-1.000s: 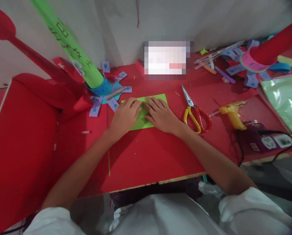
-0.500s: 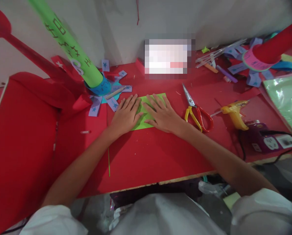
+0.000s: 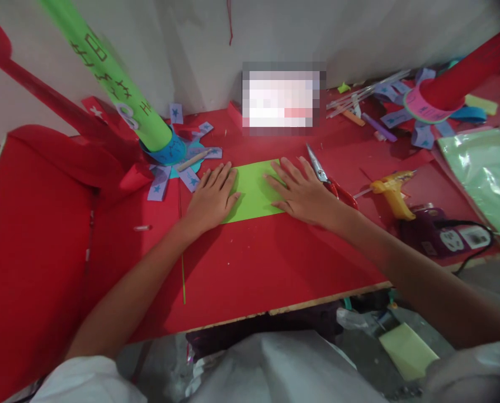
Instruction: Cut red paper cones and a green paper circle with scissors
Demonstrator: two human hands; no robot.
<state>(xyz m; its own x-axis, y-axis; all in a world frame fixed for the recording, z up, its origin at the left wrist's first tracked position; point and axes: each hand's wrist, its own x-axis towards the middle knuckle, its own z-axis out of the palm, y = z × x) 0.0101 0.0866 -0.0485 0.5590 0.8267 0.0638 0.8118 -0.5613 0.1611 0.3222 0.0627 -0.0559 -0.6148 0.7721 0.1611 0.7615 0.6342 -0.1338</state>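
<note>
A bright green sheet of paper (image 3: pixel 255 193) lies flat on the red tabletop (image 3: pixel 250 280). My left hand (image 3: pixel 213 196) rests spread over its left end, fingers pointing away from me. Over its right edge lies my right hand (image 3: pixel 302 193), fingers apart, with the fingertips on the paper. Just beyond the right hand are scissors (image 3: pixel 318 165) with red and yellow handles, partly covered by that hand and wrist. A thin green strip (image 3: pixel 183 280) lies below my left wrist.
A green paper tube (image 3: pixel 119 78) on a blue base stands at the back left, near a red box (image 3: pixel 36 235). A blurred bright screen (image 3: pixel 281 98) leans at the wall. To the right are a yellow glue gun (image 3: pixel 395 193), a purple power socket (image 3: pixel 438 235) and a plastic packet (image 3: pixel 480 173).
My right hand has slid right along the green paper, uncovering its middle, and now partly hides the scissors. My left hand stays on the left end.
</note>
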